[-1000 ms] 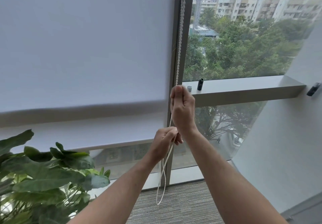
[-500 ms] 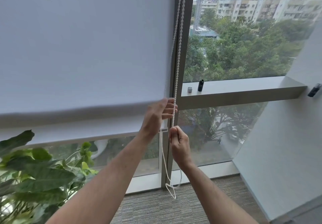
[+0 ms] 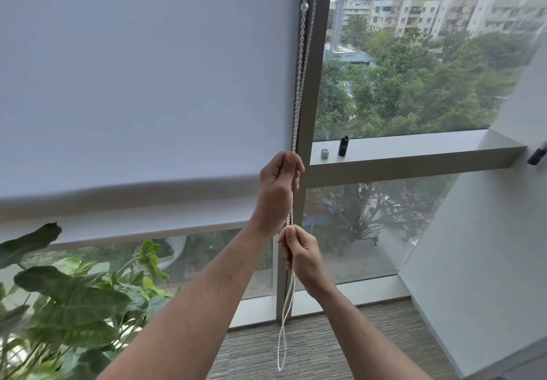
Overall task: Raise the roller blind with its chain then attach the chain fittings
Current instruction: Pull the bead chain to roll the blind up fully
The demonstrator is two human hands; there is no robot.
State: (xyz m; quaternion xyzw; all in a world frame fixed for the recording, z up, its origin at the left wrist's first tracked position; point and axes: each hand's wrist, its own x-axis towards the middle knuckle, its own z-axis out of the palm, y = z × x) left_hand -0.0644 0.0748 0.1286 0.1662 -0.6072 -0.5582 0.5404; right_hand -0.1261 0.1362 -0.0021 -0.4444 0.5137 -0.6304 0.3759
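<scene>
We are in the raising step: the blind (image 3: 142, 83) covers the left pane, its bottom bar hanging low, just above the plant (image 3: 74, 305) in the left corner. Our left hand (image 3: 278, 184) has its grip closed around the chain (image 3: 300, 83) beside the window post (image 3: 318, 69), and just below it our right hand (image 3: 302, 256) pinches the same strand between thumb and fingers, the slack loop dangling toward the carpet. Next, we judge, comes a steady downward pull, the two grips trading places. The silver fitting (image 3: 325, 153) and black fitting (image 3: 343, 145) wait untouched on the ledge (image 3: 414, 150) to the right. The leaves sit near the bar yet seem clear.
</scene>
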